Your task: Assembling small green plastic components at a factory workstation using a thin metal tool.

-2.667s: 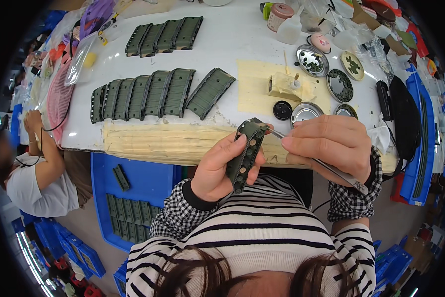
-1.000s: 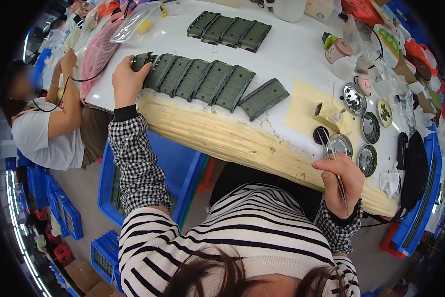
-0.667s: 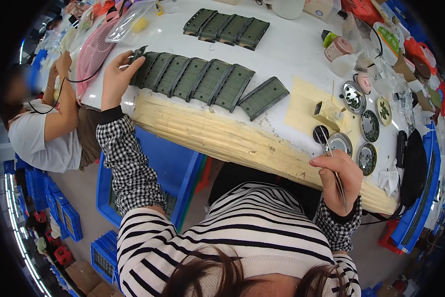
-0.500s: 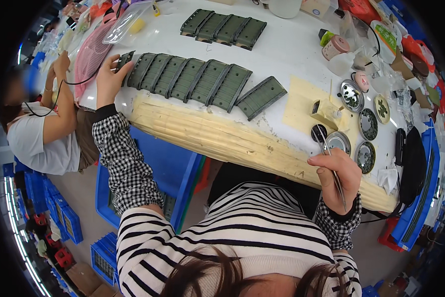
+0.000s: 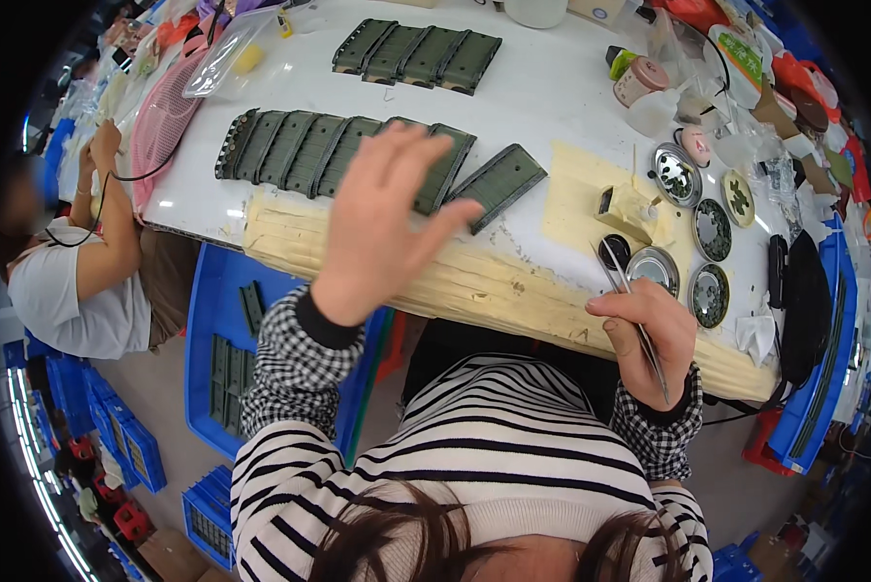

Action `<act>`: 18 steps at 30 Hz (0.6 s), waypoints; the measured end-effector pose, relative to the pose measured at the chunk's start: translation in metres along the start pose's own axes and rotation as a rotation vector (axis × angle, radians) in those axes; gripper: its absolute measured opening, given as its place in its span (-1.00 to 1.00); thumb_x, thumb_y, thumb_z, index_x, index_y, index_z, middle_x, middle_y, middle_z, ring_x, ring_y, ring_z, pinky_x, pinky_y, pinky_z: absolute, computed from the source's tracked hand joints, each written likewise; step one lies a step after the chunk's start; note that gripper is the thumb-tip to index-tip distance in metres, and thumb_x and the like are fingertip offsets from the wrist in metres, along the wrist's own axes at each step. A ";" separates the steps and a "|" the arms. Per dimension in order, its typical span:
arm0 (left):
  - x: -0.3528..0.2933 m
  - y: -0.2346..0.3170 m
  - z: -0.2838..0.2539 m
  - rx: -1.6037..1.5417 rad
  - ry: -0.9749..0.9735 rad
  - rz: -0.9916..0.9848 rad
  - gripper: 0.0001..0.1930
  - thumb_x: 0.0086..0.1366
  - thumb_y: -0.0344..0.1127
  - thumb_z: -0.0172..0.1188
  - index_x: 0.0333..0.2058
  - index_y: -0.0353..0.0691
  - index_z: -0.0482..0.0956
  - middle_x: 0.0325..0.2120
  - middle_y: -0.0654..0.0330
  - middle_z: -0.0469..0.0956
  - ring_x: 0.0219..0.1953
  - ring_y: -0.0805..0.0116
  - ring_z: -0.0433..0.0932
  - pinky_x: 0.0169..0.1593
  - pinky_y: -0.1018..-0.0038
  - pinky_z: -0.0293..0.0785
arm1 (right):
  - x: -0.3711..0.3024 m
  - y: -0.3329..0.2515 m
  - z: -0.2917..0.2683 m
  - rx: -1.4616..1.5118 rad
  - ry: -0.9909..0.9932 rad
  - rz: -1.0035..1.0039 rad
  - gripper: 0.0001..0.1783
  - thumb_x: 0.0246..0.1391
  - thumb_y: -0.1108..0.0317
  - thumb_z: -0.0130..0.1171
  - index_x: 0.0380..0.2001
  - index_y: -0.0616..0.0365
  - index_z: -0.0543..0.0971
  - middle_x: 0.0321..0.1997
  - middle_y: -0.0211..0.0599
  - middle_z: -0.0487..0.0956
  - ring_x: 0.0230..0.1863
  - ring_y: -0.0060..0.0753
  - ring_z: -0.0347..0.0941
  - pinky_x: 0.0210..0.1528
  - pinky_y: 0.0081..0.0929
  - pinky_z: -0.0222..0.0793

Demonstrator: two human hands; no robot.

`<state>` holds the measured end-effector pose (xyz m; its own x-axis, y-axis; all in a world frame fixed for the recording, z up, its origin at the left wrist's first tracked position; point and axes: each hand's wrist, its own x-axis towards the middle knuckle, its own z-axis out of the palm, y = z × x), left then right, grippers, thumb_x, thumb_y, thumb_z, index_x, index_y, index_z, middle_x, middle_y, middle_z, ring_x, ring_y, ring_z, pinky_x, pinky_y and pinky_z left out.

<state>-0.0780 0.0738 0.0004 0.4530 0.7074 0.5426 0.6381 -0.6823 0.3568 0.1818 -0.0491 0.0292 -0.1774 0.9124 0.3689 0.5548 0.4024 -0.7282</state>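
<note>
My left hand (image 5: 372,228), fingers spread and holding nothing, hovers over a slanted row of green ribbed panels (image 5: 305,153) and hides part of it. To the right of that row, one separate green panel (image 5: 500,186) lies tilted on the table. My right hand (image 5: 657,330) grips metal tweezers (image 5: 622,278), their tips pointing away from me beside a small round black pot (image 5: 614,251). A shiny round tin (image 5: 655,264) sits just beyond that hand. Further right are round tins (image 5: 714,231) of small dark green pieces. The tweezer tips appear to hold nothing.
Another group of green panels (image 5: 418,56) lies at the back of the white table. Bulging yellowish padding (image 5: 513,296) covers the front edge. A blue bin (image 5: 199,378) with more panels stands below, left. Pink mesh (image 5: 169,121) and a co-worker (image 5: 91,281) are at the left.
My left hand has left the row's far-left end and swung right, over its middle. The leftmost panel now lies against the row. My right hand still grips the tweezers, barely moved.
</note>
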 end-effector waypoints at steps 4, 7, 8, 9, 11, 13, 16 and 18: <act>-0.005 0.024 0.040 0.098 -0.029 0.018 -0.48 0.09 -0.11 0.39 -0.01 -0.18 0.51 -0.12 0.03 0.53 0.14 -0.04 0.40 0.25 -0.06 0.19 | 0.000 -0.002 0.000 -0.001 0.001 -0.016 -0.80 -0.09 0.59 0.28 -0.31 0.19 0.64 -0.51 -0.24 0.53 -0.50 -0.27 0.43 -0.42 -0.45 0.33; -0.002 0.024 0.047 0.179 -0.001 -0.021 -0.58 0.06 -0.13 0.39 -0.15 -0.18 0.52 -0.23 0.10 0.53 0.04 0.01 0.44 0.25 -0.08 0.17 | -0.005 0.003 -0.001 0.006 0.003 -0.009 -0.81 -0.08 0.58 0.28 -0.31 0.19 0.64 -0.52 -0.25 0.53 -0.51 -0.27 0.42 -0.42 -0.45 0.33; 0.001 0.028 0.045 0.172 0.009 -0.035 -0.61 0.05 -0.15 0.39 -0.20 -0.18 0.51 -0.27 0.12 0.52 -0.01 0.03 0.45 0.25 -0.08 0.17 | -0.007 0.006 -0.002 0.006 0.006 -0.010 -0.81 -0.08 0.58 0.28 -0.31 0.20 0.63 -0.52 -0.25 0.53 -0.51 -0.27 0.42 -0.42 -0.45 0.33; 0.001 0.032 0.045 0.165 0.017 -0.050 -0.64 0.04 -0.17 0.39 -0.24 -0.18 0.51 -0.30 0.13 0.51 -0.05 0.05 0.46 0.25 -0.09 0.17 | -0.008 0.008 -0.002 0.006 0.009 -0.008 -0.81 -0.08 0.58 0.28 -0.31 0.20 0.63 -0.52 -0.25 0.53 -0.51 -0.27 0.42 -0.42 -0.45 0.32; 0.000 0.036 0.046 0.208 0.006 -0.088 -0.68 0.02 -0.21 0.38 -0.31 -0.18 0.48 -0.33 0.12 0.46 -0.13 0.07 0.43 0.16 0.00 0.27 | -0.008 0.007 0.000 0.010 0.012 -0.012 -0.80 -0.10 0.61 0.28 -0.33 0.20 0.63 -0.52 -0.25 0.53 -0.51 -0.26 0.42 -0.43 -0.46 0.32; 0.000 0.037 0.047 0.205 0.032 -0.116 -0.70 0.01 -0.24 0.38 -0.37 -0.19 0.46 -0.35 0.10 0.41 -0.19 0.08 0.39 0.04 0.10 0.35 | -0.009 0.008 -0.002 0.012 0.018 -0.020 -0.82 -0.05 0.55 0.26 -0.30 0.21 0.63 -0.51 -0.24 0.52 -0.51 -0.27 0.41 -0.42 -0.46 0.32; 0.000 0.035 0.048 0.166 0.108 -0.125 -0.72 0.01 -0.26 0.38 -0.42 -0.22 0.44 -0.34 0.07 0.35 -0.23 0.08 0.35 -0.15 0.22 0.37 | -0.010 0.009 -0.007 0.036 0.060 -0.012 -0.74 0.12 0.30 0.15 -0.20 0.23 0.64 -0.50 -0.24 0.49 -0.48 -0.29 0.40 -0.38 -0.40 0.32; 0.000 0.031 0.049 0.187 0.135 -0.098 -0.72 0.01 -0.27 0.38 -0.45 -0.23 0.43 -0.32 0.05 0.33 -0.23 0.07 0.33 -0.24 0.27 0.33 | -0.011 0.012 -0.017 0.082 0.142 0.025 -0.57 0.24 0.09 0.01 -0.11 0.22 0.64 -0.47 -0.24 0.46 -0.42 -0.29 0.40 -0.31 -0.32 0.34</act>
<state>-0.0285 0.0616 -0.0260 0.3039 0.7292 0.6131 0.7850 -0.5564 0.2726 0.2041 -0.0558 0.0266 -0.0444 0.9044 0.4243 0.4882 0.3902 -0.7807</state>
